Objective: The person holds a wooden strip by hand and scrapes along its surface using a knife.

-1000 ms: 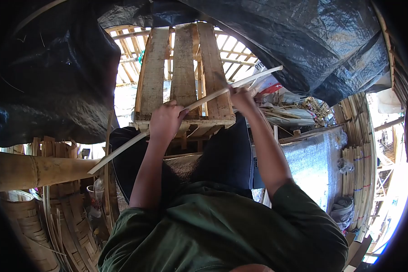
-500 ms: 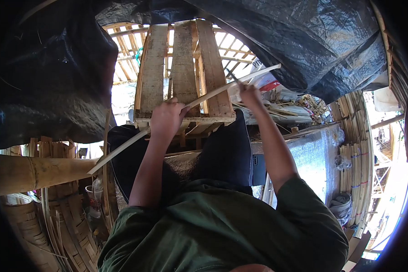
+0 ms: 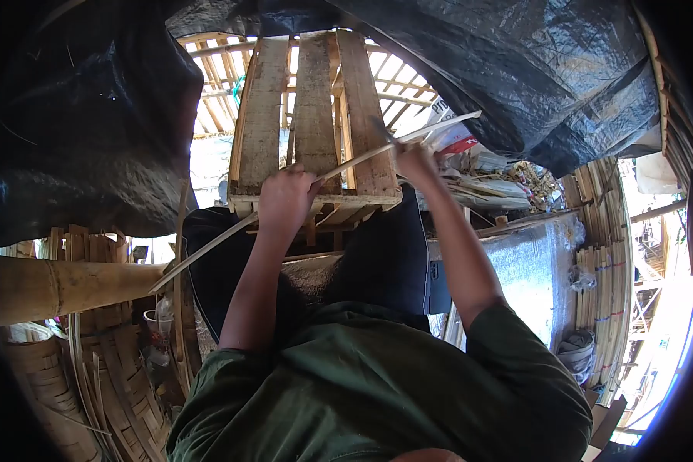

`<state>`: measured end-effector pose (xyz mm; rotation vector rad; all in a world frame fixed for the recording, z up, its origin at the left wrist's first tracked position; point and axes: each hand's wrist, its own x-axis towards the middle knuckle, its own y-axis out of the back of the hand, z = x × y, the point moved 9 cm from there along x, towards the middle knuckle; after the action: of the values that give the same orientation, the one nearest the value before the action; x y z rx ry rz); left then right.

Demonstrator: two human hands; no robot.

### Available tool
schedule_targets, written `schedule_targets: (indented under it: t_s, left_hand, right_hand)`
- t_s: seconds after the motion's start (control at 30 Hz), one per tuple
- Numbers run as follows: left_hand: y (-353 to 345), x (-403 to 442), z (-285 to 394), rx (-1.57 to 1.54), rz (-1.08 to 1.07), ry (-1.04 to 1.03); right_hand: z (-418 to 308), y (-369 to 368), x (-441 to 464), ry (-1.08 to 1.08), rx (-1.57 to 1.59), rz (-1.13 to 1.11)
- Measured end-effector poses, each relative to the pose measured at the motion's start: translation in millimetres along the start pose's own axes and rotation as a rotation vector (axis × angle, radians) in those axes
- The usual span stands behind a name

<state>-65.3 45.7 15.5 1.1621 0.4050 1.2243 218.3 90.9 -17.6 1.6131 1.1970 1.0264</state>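
Pale strip [image 3: 354, 162] slants over wooden slats [image 3: 314, 115] beneath dark tarps [image 3: 547, 85], left hand [image 3: 286, 197] clenching it, right hand [image 3: 416, 163] clenching a blurred tool [image 3: 383, 130].

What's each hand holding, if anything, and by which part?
Left hand: pale strip, near its middle. Right hand: blurred dark-bladed tool, by its near end.

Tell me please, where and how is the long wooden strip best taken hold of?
I would take the wooden strip just left of the left hand, from above, closing across its narrow width: it is long, thin and slanted, and that part lies away from the right hand and its dark blade.
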Motion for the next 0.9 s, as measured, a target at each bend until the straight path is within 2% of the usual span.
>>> schedule_targets:
  t_s: [0.03, 0.1, 0.17, 0.2, 0.3, 0.37, 0.5, 0.53, 0.63, 0.67, 0.73, 0.8, 0.83, 0.9]
  left_hand:
    - [1.0, 0.3, 0.3, 0.001, -0.01, -0.01]
    - [-1.2, 0.3, 2.9, 0.003, -0.018, -0.024]
    - [-1.2, -0.2, 2.9, 0.002, 0.016, -0.039]
    - [-0.3, -0.2, 2.6, 0.005, 0.017, -0.038]
    - [0.6, 1.4, 2.4, 0.017, 0.018, -0.016]
    - [0.6, 0.3, 0.7, 0.006, 0.007, -0.007]
    - [3.3, 1.2, 0.2, -0.012, 0.057, -0.027]
    - [3.5, 0.9, 1.6, -0.005, 0.04, -0.013]
    - [2.3, 0.8, 1.3, 0.001, 0.017, 0.004]
    - [1.1, -0.2, 1.0, 0.003, 0.005, 0.0]
    - [-0.2, -1.1, 0.6, -0.001, -0.002, -0.013]
    - [2.3, 0.3, 2.2, -0.002, 0.003, -0.031]
    - [4.3, 1.1, 3.5, 0.017, 0.001, -0.024]
    - [4.4, -1.0, 5.9, 0.031, -0.011, -0.013]
  right_hand:
    - [-10.5, -21.1, -5.7, -0.088, 0.0, -0.041]
    - [-22.3, 0.2, -17.6, -0.064, 0.07, -0.055]
    - [-2.8, 10.4, -2.9, -0.096, -0.044, -0.133]
    - [41.1, -3.2, 13.1, -0.225, -0.013, -0.073]
    - [22.5, 10.3, -4.1, -0.329, 0.027, -0.078]
    - [-27.8, -13.7, -21.7, -0.129, 0.1, -0.097]
    - [14.7, -0.7, -0.5, -0.22, 0.002, -0.052]
    - [40.6, 0.4, 5.5, -0.369, 0.091, -0.068]
    - [11.2, -8.4, -1.4, -0.245, 0.066, -0.164]
    - [-23.1, -13.0, -17.0, -0.166, 0.139, -0.136]
    - [-37.7, -7.3, -24.3, -0.182, 0.148, -0.186]
    - [-30.4, -3.7, -19.6, -0.182, 0.201, -0.246]
    - [-1.3, -13.4, 2.1, -0.142, 0.025, -0.154]
    - [11.5, 8.3, 1.6, -0.284, 0.114, -0.119]
